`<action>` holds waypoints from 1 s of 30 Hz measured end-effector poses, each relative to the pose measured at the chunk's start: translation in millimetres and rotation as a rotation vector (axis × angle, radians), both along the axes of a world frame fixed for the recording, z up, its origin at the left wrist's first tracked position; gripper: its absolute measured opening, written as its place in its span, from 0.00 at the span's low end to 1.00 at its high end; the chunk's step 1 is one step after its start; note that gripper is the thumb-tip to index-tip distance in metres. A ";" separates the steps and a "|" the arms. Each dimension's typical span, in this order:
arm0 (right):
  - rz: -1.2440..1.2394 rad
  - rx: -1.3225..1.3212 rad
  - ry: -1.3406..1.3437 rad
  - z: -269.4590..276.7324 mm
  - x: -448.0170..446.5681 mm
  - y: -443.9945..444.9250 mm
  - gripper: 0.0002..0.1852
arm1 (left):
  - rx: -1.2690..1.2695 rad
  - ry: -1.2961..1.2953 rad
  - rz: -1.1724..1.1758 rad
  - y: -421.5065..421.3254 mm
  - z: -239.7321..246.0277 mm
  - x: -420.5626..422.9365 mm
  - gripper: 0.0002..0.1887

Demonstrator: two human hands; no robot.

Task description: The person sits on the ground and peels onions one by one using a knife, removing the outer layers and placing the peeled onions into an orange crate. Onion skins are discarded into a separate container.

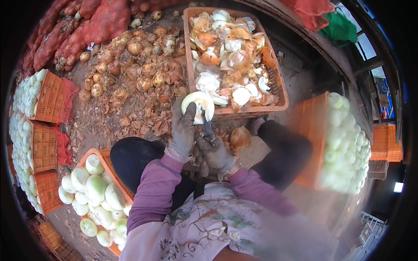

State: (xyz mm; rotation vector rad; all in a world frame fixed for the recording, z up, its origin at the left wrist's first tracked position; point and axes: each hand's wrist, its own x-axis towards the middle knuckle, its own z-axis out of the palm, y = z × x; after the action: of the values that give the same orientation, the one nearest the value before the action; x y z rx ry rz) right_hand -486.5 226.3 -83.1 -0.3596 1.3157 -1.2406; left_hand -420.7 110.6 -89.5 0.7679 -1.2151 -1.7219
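Observation:
Over the near edge of an orange plastic crate of onion skins (240, 110), my gloved left hand (183, 130) grips a pale, partly hollowed onion piece (209, 101), with the thumb across its front. My gloved right hand (214, 153), just below and to the right, holds a small dark-handled knife (207, 128); its blade end is against the onion and partly hidden. White onion layers and brown skins (232, 58) fill the crate. One brown onion skin (241, 137) lies on the ground to the right of my right hand.
Unpeeled onions (135, 47) and loose skins spread over the ground at left. Peeled onions (96, 189) heap a crate by my left knee; another full crate (310, 140) stands at right. Stacked crates (44, 146) line the far left, below red mesh sacks (107, 23).

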 end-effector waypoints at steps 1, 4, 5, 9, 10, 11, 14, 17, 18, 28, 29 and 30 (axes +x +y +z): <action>0.022 -0.100 0.161 -1.7 -2.1 -3.5 0.08 | 0.067 0.058 -0.011 -0.1 -0.2 0.4 0.24; 0.074 -0.175 0.390 4.1 -8.0 -10.9 0.09 | 0.165 0.198 -0.013 -0.1 0.8 0.0 0.25; 0.048 -0.137 0.310 9.8 -8.9 -10.5 0.09 | 0.174 0.166 -0.013 -1.1 1.8 1.3 0.25; 0.047 -0.071 0.201 38.1 -12.5 6.6 0.11 | 0.179 0.083 -0.049 -2.6 4.8 0.3 0.26; 0.051 0.003 0.238 42.4 -15.8 10.7 0.12 | 0.185 0.085 -0.060 -2.6 5.4 -0.2 0.26; 0.061 0.062 0.262 44.5 -19.6 13.7 0.12 | 0.181 0.105 -0.077 -1.9 6.2 -0.6 0.27; 0.128 0.076 0.408 37.9 -26.5 14.3 0.12 | 0.154 0.085 -0.041 0.2 8.2 -4.2 0.27; 0.045 0.011 0.537 21.1 -15.4 7.4 0.13 | 0.121 0.076 0.011 4.6 10.2 -6.0 0.26; -0.013 0.104 0.494 16.8 -9.1 5.3 0.13 | 0.114 0.076 0.024 5.5 11.0 -6.3 0.25; -0.023 0.062 0.130 30.6 1.4 -7.3 0.12 | 0.028 -0.028 0.007 6.0 20.1 -1.5 0.24; -0.016 0.039 0.083 32.9 -2.4 -6.2 0.11 | 0.051 0.010 -0.004 6.2 19.4 -1.6 0.24; -0.019 0.027 0.030 34.3 -6.2 -5.7 0.11 | 0.071 0.048 -0.016 6.1 18.4 -1.7 0.23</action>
State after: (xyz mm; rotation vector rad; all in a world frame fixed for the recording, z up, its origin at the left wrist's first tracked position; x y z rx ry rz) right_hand -492.7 220.6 -48.8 -0.3478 1.3628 -1.2367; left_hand -422.3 116.7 -71.1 0.7565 -1.1359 -1.7940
